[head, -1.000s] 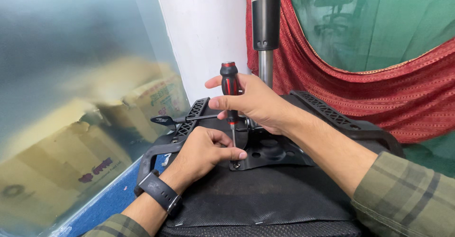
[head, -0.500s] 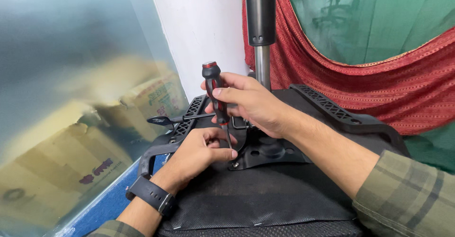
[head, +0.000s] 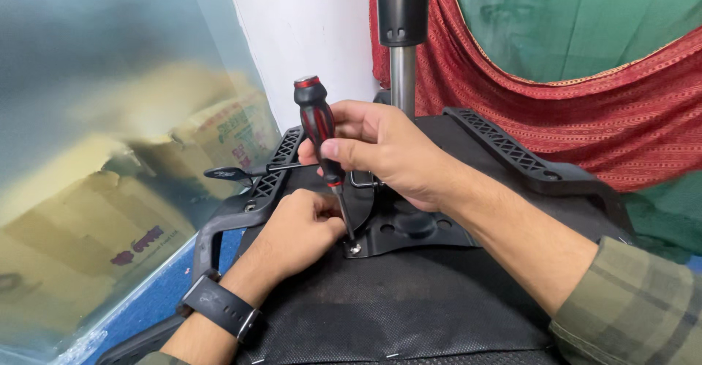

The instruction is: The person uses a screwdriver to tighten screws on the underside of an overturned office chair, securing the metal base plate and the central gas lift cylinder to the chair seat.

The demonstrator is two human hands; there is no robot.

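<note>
An upturned black office chair seat (head: 409, 299) lies in front of me, with a black metal mechanism plate (head: 409, 230) on its underside. My right hand (head: 387, 149) grips a red and black screwdriver (head: 318, 127), tilted left, its tip on a screw (head: 355, 248) at the plate's front left corner. My left hand (head: 296, 230), with a black watch on the wrist, rests on the seat and touches the screwdriver shaft just above the screw.
The chair's gas cylinder (head: 402, 36) rises behind my hands. A black lever (head: 234, 173) sticks out to the left. Black armrests (head: 526, 160) flank the seat. A frosted glass panel (head: 110, 153) with cardboard boxes behind it stands at left, red cloth (head: 585, 109) at right.
The screwdriver handle has leaned further left while its tip stays on the screw. The view has moved closer to the hands.
</note>
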